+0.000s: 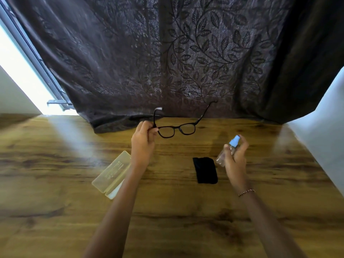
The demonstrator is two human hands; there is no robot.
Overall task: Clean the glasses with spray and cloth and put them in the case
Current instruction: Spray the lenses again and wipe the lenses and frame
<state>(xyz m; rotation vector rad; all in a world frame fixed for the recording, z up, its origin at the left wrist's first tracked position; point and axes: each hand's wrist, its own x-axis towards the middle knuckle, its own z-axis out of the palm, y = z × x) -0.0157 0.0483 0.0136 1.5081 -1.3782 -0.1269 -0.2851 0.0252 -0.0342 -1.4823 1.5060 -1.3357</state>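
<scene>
The glasses (pixel 176 129) are pinched at one hinge by the closed left hand (pixel 143 142) and held up with arms unfolded, apparently so the lenses face the nozzle. The spray bottle (pixel 228 150) is gripped in the right hand (pixel 236 157), one finger seemingly on its cap, tilted toward them. The cloth (pixel 205 170) lies just left of that hand, and the open case (pixel 112 176) just left of the left wrist, seemingly kept within reach.

The table (pixel 167 211) looks like wood or a wood-look laminate, warm brown grain with a smooth, fairly glossy top that catches the window light. The glasses (pixel 176 129) have a dark, shiny plastic-looking frame with clear lenses. The spray bottle (pixel 226 154) is clear see-through plastic with a pale blue cap. The cloth (pixel 205 170) is black, soft and totally matt. The case (pixel 111 175) is translucent yellowish plastic, smooth with a slightly frosted look. The curtain (pixel 186 62) behind is dark woven fabric with a leaf pattern and a faint sheen.
</scene>
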